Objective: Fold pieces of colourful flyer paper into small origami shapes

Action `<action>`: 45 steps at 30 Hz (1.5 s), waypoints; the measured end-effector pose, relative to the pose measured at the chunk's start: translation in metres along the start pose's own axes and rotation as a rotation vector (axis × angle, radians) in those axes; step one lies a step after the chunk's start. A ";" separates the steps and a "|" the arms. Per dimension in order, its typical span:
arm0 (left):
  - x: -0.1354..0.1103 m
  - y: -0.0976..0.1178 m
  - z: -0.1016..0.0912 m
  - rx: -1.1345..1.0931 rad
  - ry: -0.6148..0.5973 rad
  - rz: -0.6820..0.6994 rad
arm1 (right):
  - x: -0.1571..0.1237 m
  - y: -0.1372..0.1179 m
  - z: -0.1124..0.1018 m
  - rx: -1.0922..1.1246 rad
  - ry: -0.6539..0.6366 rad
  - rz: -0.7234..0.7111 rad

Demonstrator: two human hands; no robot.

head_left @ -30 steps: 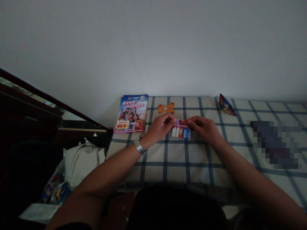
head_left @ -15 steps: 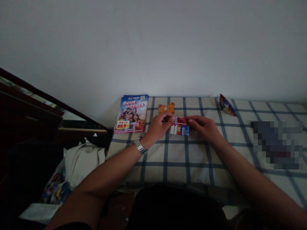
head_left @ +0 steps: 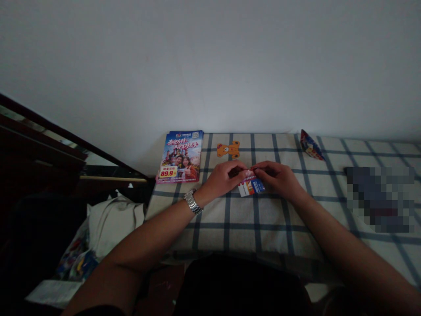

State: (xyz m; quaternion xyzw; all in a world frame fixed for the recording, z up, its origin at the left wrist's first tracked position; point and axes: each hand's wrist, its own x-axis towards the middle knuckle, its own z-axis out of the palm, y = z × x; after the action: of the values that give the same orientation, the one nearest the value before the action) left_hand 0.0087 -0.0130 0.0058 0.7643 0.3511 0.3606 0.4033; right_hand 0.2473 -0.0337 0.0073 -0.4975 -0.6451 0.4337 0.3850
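Note:
A small folded printed paper (head_left: 251, 185), red, white and blue, lies on the checked cloth (head_left: 256, 215) between my hands. My left hand (head_left: 223, 177), with a metal watch on the wrist, pinches the paper's upper left edge with curled fingers. My right hand (head_left: 278, 176) pinches its upper right edge, fingers closed over it. Both hands meet at the top of the paper and cover most of it; only the lower part shows.
A stack of colourful flyers (head_left: 180, 156) lies at the cloth's far left corner. An orange bear-shaped cutout (head_left: 228, 149) sits behind my hands. A folded paper shape (head_left: 309, 145) stands at the back right. A blurred dark patch (head_left: 379, 197) lies right. White wall behind.
My hands have come closer together over the paper. The paper looks narrower and sits slightly lower and tilted, with more of it covered by my fingers.

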 end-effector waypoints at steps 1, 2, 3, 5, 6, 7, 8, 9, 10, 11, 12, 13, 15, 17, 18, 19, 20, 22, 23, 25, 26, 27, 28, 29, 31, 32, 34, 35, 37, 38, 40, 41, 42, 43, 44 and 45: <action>0.000 0.000 0.000 0.001 -0.020 -0.005 | 0.000 0.000 0.000 -0.016 -0.012 -0.007; 0.000 0.000 0.001 0.001 -0.032 -0.005 | -0.001 0.001 0.001 -0.027 -0.023 -0.014; 0.000 0.000 0.001 0.004 -0.045 -0.007 | -0.001 0.002 0.001 -0.034 -0.028 -0.019; 0.001 -0.002 0.000 0.008 -0.059 -0.011 | -0.001 0.003 0.002 -0.035 -0.021 -0.024; 0.001 -0.003 0.000 0.007 -0.064 -0.014 | -0.001 0.004 0.002 -0.034 -0.012 -0.024; 0.001 -0.004 0.000 0.006 -0.065 -0.016 | 0.000 0.004 0.002 -0.033 -0.002 -0.023; 0.001 -0.006 -0.001 -0.007 -0.064 -0.017 | 0.000 0.004 0.002 -0.033 0.009 -0.022; 0.001 -0.007 -0.001 -0.018 -0.051 -0.015 | 0.000 0.004 0.002 -0.033 0.018 -0.022; 0.002 -0.008 -0.001 -0.024 -0.036 -0.014 | 0.000 0.003 0.002 -0.031 0.022 -0.023; 0.002 -0.009 -0.002 -0.024 -0.013 -0.015 | 0.000 0.003 0.002 -0.031 0.021 -0.024; 0.003 -0.010 -0.002 -0.021 0.006 -0.013 | 0.000 0.002 0.002 -0.028 0.016 -0.025; 0.003 -0.011 -0.002 -0.016 0.022 -0.011 | 0.000 0.002 0.002 -0.023 0.010 -0.026; 0.003 -0.011 -0.002 -0.005 0.040 -0.003 | 0.000 0.001 0.002 -0.016 -0.001 -0.031; 0.003 -0.011 -0.001 -0.008 0.038 -0.003 | 0.000 0.002 0.003 -0.020 -0.009 -0.035; 0.002 -0.010 0.000 -0.013 0.035 -0.007 | -0.001 0.002 0.003 -0.027 -0.015 -0.037; 0.002 -0.009 0.000 -0.017 0.032 -0.014 | -0.001 0.002 0.003 -0.037 -0.023 -0.039; 0.001 -0.008 0.001 -0.020 0.029 -0.022 | -0.001 0.002 0.002 -0.047 -0.031 -0.043; 0.001 -0.007 0.002 -0.015 0.020 -0.033 | -0.001 0.002 0.002 -0.065 -0.040 -0.056; 0.000 -0.006 0.002 -0.012 0.015 -0.034 | -0.001 0.002 0.002 -0.074 -0.043 -0.061; 0.000 -0.005 0.002 -0.021 0.000 -0.027 | -0.001 0.003 0.001 -0.092 -0.049 -0.062; -0.001 -0.005 0.003 -0.030 -0.004 -0.021 | -0.001 0.004 0.001 -0.102 -0.056 -0.059; -0.001 -0.005 0.003 -0.040 -0.003 -0.017 | -0.001 0.005 0.001 -0.111 -0.065 -0.056; -0.001 -0.004 0.003 -0.049 0.001 -0.017 | -0.002 0.005 0.000 -0.118 -0.076 -0.054; -0.001 -0.004 0.003 -0.055 0.006 -0.021 | -0.002 0.006 0.000 -0.124 -0.088 -0.054; 0.000 -0.005 0.004 -0.057 0.010 -0.032 | -0.002 0.006 0.000 -0.133 -0.108 -0.058; 0.000 -0.005 0.004 -0.056 0.010 -0.034 | -0.003 0.005 0.000 -0.137 -0.114 -0.059; 0.000 -0.006 0.004 -0.054 0.004 -0.030 | -0.003 0.003 0.001 -0.152 -0.121 -0.054; 0.000 -0.006 0.003 -0.051 0.003 -0.027 | -0.003 0.003 0.001 -0.157 -0.125 -0.050; 0.001 -0.006 0.003 -0.043 0.006 -0.023 | -0.003 0.002 0.001 -0.163 -0.128 -0.043; 0.001 -0.006 0.003 -0.037 0.006 -0.025 | -0.003 0.002 0.002 -0.162 -0.128 -0.041; 0.001 -0.005 0.002 -0.029 0.008 -0.028 | -0.002 0.003 0.002 -0.162 -0.130 -0.040; 0.001 -0.004 0.002 -0.025 0.007 -0.030 | -0.002 0.003 0.002 -0.163 -0.129 -0.039; 0.001 -0.004 0.002 -0.021 0.006 -0.032 | -0.002 0.004 0.002 -0.166 -0.127 -0.037; 0.001 -0.004 0.002 -0.018 0.005 -0.034 | -0.002 0.004 0.002 -0.170 -0.127 -0.034; 0.001 -0.004 0.002 -0.017 0.005 -0.036 | -0.002 0.004 0.003 -0.174 -0.124 -0.033; 0.001 -0.005 0.002 -0.016 0.007 -0.037 | -0.002 0.005 0.003 -0.175 -0.120 -0.032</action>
State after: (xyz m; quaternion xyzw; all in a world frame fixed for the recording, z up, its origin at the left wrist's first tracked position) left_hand 0.0099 -0.0110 0.0009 0.7531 0.3636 0.3587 0.4147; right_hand 0.2466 -0.0355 0.0020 -0.4920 -0.7104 0.3985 0.3073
